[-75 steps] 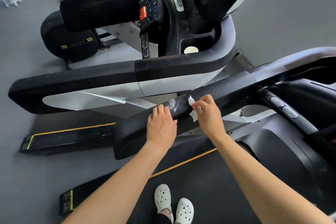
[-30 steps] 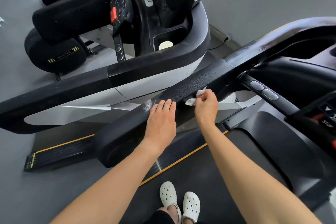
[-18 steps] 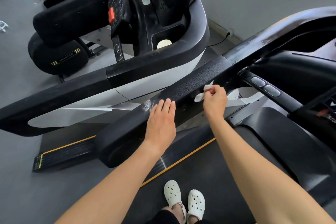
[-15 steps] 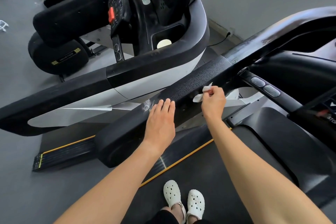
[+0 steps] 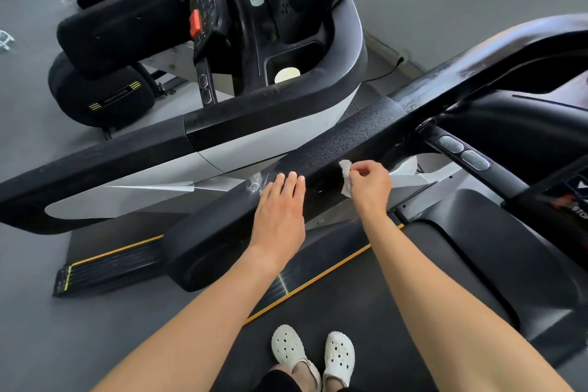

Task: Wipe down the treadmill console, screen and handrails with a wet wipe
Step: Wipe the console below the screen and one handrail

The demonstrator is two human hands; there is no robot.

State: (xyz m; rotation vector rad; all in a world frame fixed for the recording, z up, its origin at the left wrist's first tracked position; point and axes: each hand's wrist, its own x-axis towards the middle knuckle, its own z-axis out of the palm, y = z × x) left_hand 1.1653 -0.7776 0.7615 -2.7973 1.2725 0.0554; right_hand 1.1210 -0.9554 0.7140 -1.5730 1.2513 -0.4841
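The black left handrail (image 5: 353,140) of my treadmill runs diagonally from lower left to upper right. My left hand (image 5: 280,213) rests flat on it, fingers straight and together. Just to its right, my right hand (image 5: 370,183) pinches a crumpled white wet wipe (image 5: 346,180) against the inner side of the rail. A damp smear (image 5: 256,183) shows on the rail by my left fingertips. The console (image 5: 572,197) peeks in at the right edge, with two oval buttons (image 5: 463,151) on an inner bar.
A second treadmill (image 5: 270,111) stands close on the left, its handrail parallel to mine, with a red stop button (image 5: 194,22). My white clogs (image 5: 313,356) stand on the black belt (image 5: 366,312). Grey floor lies to the left, a grey wall behind.
My right hand with the wipe slid up the rail to the right, then back down a little toward my left hand. The left hand stayed flat on the rail.
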